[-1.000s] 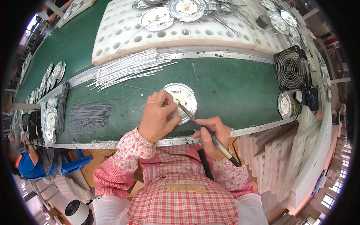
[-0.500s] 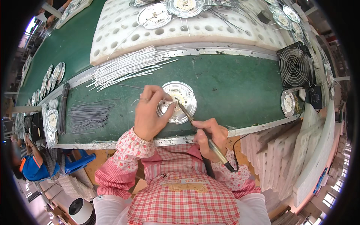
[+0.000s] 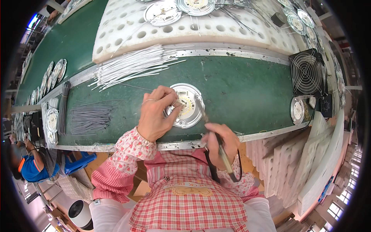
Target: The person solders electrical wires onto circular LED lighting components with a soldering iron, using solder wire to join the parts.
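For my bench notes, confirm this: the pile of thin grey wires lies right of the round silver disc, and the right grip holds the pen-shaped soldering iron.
Wrong side: the head view shows the pile of thin grey wires left of the round silver disc. The rest stands.

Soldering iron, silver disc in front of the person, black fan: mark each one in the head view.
Soldering iron (image 3: 225,160): head view, on the yellowish handle, slightly blurred.
Silver disc (image 3: 192,111): head view, on its pale inner face.
Black fan (image 3: 306,72): head view, on the round wire grille.
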